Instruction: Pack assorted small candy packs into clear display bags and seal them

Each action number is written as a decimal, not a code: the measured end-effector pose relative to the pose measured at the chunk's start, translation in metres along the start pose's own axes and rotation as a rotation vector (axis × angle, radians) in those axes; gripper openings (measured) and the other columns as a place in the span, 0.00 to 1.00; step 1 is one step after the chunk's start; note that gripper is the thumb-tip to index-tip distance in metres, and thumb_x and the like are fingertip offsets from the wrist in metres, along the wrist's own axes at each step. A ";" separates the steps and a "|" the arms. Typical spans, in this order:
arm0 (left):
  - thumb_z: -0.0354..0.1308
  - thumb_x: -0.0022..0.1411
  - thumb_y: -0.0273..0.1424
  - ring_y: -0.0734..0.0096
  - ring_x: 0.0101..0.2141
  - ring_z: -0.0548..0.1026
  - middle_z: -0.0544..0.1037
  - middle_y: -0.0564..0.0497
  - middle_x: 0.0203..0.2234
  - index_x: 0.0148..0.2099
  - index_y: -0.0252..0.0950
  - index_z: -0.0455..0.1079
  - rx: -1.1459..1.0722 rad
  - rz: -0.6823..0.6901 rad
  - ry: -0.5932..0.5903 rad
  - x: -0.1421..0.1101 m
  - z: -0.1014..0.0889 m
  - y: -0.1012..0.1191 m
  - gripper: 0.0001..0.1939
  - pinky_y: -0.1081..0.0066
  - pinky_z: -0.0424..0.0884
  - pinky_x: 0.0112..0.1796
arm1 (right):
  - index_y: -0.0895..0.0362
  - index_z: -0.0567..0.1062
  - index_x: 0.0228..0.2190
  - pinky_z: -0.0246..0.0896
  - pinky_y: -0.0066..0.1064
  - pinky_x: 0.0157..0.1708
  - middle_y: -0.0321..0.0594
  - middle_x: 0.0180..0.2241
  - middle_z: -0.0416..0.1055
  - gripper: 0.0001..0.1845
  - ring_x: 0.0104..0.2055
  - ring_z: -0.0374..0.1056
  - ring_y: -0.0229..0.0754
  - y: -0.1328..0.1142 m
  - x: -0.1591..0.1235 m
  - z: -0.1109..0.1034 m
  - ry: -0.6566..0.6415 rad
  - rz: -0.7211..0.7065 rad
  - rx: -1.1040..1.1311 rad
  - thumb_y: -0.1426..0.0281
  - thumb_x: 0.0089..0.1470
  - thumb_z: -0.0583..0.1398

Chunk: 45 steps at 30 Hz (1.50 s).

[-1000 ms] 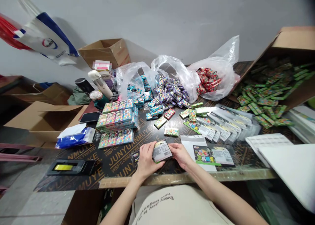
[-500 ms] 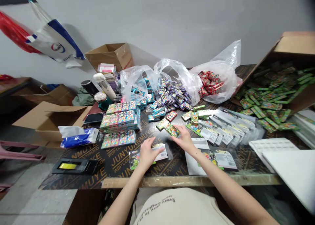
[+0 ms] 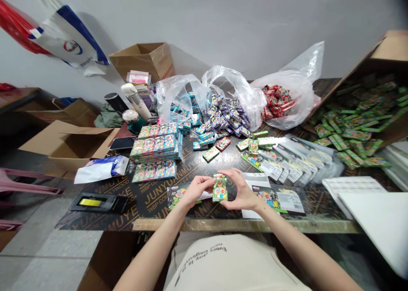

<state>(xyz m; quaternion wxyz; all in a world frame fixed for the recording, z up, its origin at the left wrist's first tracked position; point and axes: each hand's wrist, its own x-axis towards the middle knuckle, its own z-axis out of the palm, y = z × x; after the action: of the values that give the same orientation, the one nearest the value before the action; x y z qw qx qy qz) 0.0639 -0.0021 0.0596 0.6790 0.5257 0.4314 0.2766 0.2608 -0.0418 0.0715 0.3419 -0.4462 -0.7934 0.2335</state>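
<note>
A small green printed box is held upright between my two hands above the table. My right hand grips it by top and bottom, thumb below and fingers above. The fingers of my left hand are closed at its upper left edge. Below my left hand lies a clear printed packet, partly covered. Under and beside my right wrist are a white sheet and another printed packet. Just beyond the hands lie a light green box and a red box.
Stacked blocks of small boxes stand at left. Behind are plastic bags with blue, purple and red boxes. A row of clear packets fans out at right, near a carton spilling green boxes. White boards lie front right.
My right hand has brought the green box from beside the loose boxes back toward me and turned it upright. My left hand has risen from the packet and closed on the box's edge.
</note>
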 end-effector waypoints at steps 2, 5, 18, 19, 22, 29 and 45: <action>0.61 0.46 0.44 0.59 0.38 0.72 0.76 0.44 0.37 0.45 0.34 0.71 0.299 0.111 0.055 -0.003 -0.009 -0.005 0.26 0.63 0.65 0.41 | 0.53 0.62 0.49 0.35 0.47 0.56 0.42 0.45 0.67 0.38 0.48 0.62 0.50 0.012 -0.004 0.002 0.042 0.005 -0.092 0.63 0.32 0.64; 0.68 0.32 0.42 0.49 0.52 0.61 0.65 0.42 0.52 0.59 0.39 0.56 0.926 0.275 0.073 -0.009 -0.022 -0.018 0.50 0.53 0.52 0.53 | 0.53 0.64 0.47 0.34 0.48 0.56 0.43 0.43 0.68 0.35 0.46 0.63 0.50 0.031 -0.011 0.006 0.061 0.035 -0.195 0.62 0.34 0.64; 0.66 0.36 0.34 0.53 0.51 0.63 0.63 0.43 0.53 0.64 0.39 0.37 0.960 0.331 -0.014 -0.023 -0.022 -0.014 0.57 0.54 0.53 0.53 | 0.53 0.55 0.55 0.38 0.47 0.57 0.47 0.53 0.61 0.48 0.54 0.58 0.50 0.027 -0.010 0.003 -0.149 0.030 0.121 0.59 0.33 0.67; 0.66 0.36 0.34 0.53 0.50 0.63 0.63 0.43 0.53 0.64 0.39 0.37 0.939 0.326 -0.010 -0.023 -0.021 -0.011 0.57 0.55 0.55 0.52 | 0.53 0.55 0.55 0.35 0.47 0.58 0.47 0.53 0.61 0.48 0.54 0.59 0.49 0.025 -0.008 0.000 -0.145 0.007 0.120 0.60 0.33 0.67; 0.66 0.36 0.33 0.54 0.51 0.63 0.62 0.43 0.54 0.64 0.39 0.39 0.887 0.336 -0.004 -0.023 -0.017 -0.007 0.56 0.58 0.57 0.52 | 0.52 0.51 0.57 0.29 0.49 0.58 0.48 0.54 0.60 0.51 0.55 0.58 0.50 0.021 -0.002 -0.006 -0.150 -0.011 0.114 0.60 0.33 0.67; 0.67 0.38 0.35 0.58 0.47 0.67 0.68 0.46 0.46 0.60 0.39 0.53 0.616 0.397 0.370 -0.004 -0.005 0.003 0.47 0.61 0.61 0.49 | 0.48 0.35 0.60 0.50 0.46 0.54 0.47 0.56 0.57 0.48 0.58 0.53 0.46 0.012 0.010 0.014 0.187 0.318 0.575 0.56 0.48 0.59; 0.59 0.46 0.37 0.77 0.20 0.69 0.74 0.54 0.20 0.28 0.32 0.71 -0.566 0.022 0.493 0.014 0.041 0.013 0.12 0.76 0.64 0.24 | 0.52 0.60 0.44 0.64 0.35 0.34 0.36 0.32 0.76 0.24 0.33 0.72 0.44 -0.012 0.042 0.015 0.582 0.635 1.291 0.67 0.43 0.58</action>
<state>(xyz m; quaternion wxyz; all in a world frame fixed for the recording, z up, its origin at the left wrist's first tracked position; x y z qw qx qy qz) 0.1071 -0.0062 0.0709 0.6700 0.2393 0.4830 0.5104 0.2275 -0.0118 0.0835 0.6456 -0.4080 -0.2123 0.6097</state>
